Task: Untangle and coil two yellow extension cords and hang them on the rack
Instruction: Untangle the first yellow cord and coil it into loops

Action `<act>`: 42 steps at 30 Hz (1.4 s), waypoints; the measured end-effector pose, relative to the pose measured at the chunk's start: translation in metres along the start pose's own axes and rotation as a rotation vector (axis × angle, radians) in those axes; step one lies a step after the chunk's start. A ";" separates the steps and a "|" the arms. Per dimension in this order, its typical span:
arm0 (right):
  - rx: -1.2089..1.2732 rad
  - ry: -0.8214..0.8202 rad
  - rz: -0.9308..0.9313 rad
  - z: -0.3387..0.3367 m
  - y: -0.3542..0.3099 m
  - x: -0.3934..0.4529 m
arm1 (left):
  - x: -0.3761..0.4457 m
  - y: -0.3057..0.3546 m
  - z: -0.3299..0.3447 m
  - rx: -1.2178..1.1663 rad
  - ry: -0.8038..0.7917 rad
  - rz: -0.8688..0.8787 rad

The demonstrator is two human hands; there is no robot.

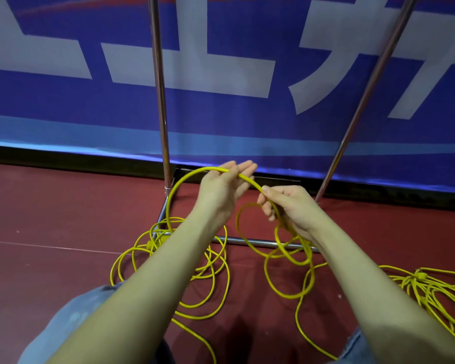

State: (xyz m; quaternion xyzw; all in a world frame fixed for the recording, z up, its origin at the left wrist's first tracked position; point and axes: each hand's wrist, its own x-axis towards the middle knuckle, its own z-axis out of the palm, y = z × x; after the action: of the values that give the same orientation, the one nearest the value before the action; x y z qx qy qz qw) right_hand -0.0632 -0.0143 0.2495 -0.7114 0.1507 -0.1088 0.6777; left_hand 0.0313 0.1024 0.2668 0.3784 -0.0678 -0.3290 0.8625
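Left hand (pixel 222 186) up in front, fingers mostly straight and pointing fwd, yellow cord (pixel 195 173) draped across palm w/ thumb over it; looks like a light hold, not a tight fist. Right hand (pixel 284 206) just beside it, pinching same cord between thumb and curled fingers, small loops hanging below the wrist. Between the two hands, cord running as a short arc; from left hand, arcing out leftward and down in a big loop to the floor (pixel 50 219).

Rest of that cord lying in loose, overlapping loops on the red floor beneath both forearms, crossing the rack's (pixel 159 88) near base bar and bunched by its left base corner. Yellow plug or socket block visible in that tangle nr the left upright's foot; cannot tell which end.

Second cord (pixel 431 287) heaped on floor toward right edge of view, well apart from the hands, w/ a knotted-looking bundle at its top.

Rack: two chrome uprights rising from a chrome base frame on floor, right one leaning in view. Behind it, blue banner (pixel 247 114) w/ large white lettering, along the floor's far edge. Denim-clad knees at bottom corners.
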 end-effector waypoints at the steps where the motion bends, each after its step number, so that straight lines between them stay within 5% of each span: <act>1: 0.006 -0.009 -0.004 0.002 -0.002 -0.001 | -0.001 -0.002 0.002 -0.010 -0.013 -0.015; 18: -0.050 -0.081 0.097 -0.004 0.014 0.002 | -0.001 0.019 0.000 -0.055 0.067 0.119; 25: 0.027 -0.022 0.142 -0.006 -0.002 -0.005 | -0.001 -0.009 0.005 0.083 -0.033 -0.026; 32: 0.151 -0.067 0.066 -0.003 -0.016 -0.005 | -0.006 0.009 0.013 -0.011 -0.002 0.097; 42: -0.022 -0.126 0.115 -0.001 -0.011 -0.001 | -0.009 0.026 0.008 -0.040 0.059 0.174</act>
State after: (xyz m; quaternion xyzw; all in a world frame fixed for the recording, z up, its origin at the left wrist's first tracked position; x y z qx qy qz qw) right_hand -0.0634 -0.0147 0.2610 -0.7145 0.1496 -0.0232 0.6831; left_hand 0.0350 0.1157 0.2919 0.3632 -0.0685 -0.2431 0.8969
